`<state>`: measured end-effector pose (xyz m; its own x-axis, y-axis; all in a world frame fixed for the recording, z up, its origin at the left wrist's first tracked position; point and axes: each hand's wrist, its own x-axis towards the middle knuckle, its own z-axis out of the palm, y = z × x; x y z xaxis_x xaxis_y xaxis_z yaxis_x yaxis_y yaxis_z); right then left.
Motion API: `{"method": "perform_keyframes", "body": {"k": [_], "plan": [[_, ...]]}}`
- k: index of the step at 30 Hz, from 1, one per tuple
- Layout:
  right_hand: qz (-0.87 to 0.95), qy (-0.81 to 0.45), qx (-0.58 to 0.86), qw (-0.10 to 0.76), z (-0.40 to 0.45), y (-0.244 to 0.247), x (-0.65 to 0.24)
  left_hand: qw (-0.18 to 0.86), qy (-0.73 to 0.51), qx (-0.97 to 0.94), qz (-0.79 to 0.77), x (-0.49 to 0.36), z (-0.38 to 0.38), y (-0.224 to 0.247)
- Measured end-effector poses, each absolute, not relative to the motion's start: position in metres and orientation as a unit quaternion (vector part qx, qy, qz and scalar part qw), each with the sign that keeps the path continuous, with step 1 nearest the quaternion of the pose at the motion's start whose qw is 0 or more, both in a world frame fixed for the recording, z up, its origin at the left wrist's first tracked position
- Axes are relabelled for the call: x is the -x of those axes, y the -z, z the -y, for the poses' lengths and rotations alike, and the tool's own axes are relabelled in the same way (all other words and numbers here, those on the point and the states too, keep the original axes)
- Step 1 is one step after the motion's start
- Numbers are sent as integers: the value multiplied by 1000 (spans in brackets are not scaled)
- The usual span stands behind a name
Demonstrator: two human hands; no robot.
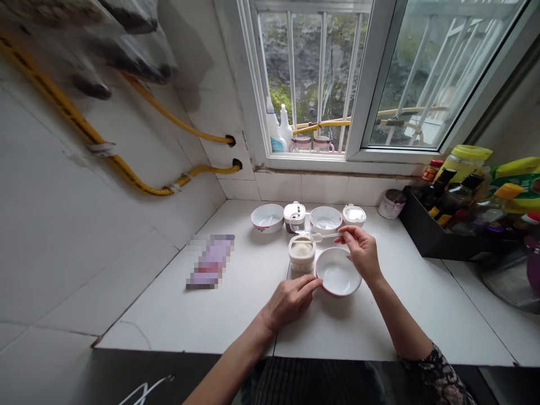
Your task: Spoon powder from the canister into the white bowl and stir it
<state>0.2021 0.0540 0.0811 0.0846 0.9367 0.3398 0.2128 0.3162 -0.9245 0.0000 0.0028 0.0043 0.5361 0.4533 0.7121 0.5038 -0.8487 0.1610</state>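
Observation:
My right hand (361, 251) pinches the handle of a small white spoon (323, 237), whose bowl end is at the rim of an open cream jar (302, 259) with white contents. Below the spoon stands a white bowl (338, 272) with a pink rim; no contents show in it. The fingertips of my left hand (293, 298) touch this bowl's left rim, and the hand seems to hold nothing else. Behind are a bowl with a floral side (267, 218), a lidded jar (294, 213), another bowl (325, 218) and a white-lidded jar (354, 215).
On the white counter (236, 315), a blurred purple packet (211, 263) lies at the left. A dark box (439, 239) of bottles stands at the right, beside a small jar (392, 203). A metal lid or pot (510, 284) sits at the far right. The window is behind.

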Motion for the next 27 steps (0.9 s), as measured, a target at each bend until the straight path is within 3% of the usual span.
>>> {"method": "perform_keyframes", "body": {"k": [4, 7, 10, 15, 18, 22, 27], "plan": [[735, -104, 410, 530, -49, -80, -186, 40, 404, 872, 274, -2, -3, -4], [789, -17, 353, 503, -47, -75, -182, 40, 404, 872, 273, -2, -3, -3], [756, -30, 367, 540, -47, -73, -184, 45, 400, 874, 273, -2, -3, -4], [641, -255, 456, 562, -52, -79, -207, 44, 404, 873, 270, -1, -3, -4], [675, -277, 485, 482, -56, -82, -229, 42, 404, 873, 271, 0, -3, -4], [781, -157, 495, 347, -56, -79, -245, 33, 396, 877, 270, 0, -2, -5], [839, -101, 464, 267, -48, -76, -240, 34, 390, 879, 272, 2, -1, -6]]}}
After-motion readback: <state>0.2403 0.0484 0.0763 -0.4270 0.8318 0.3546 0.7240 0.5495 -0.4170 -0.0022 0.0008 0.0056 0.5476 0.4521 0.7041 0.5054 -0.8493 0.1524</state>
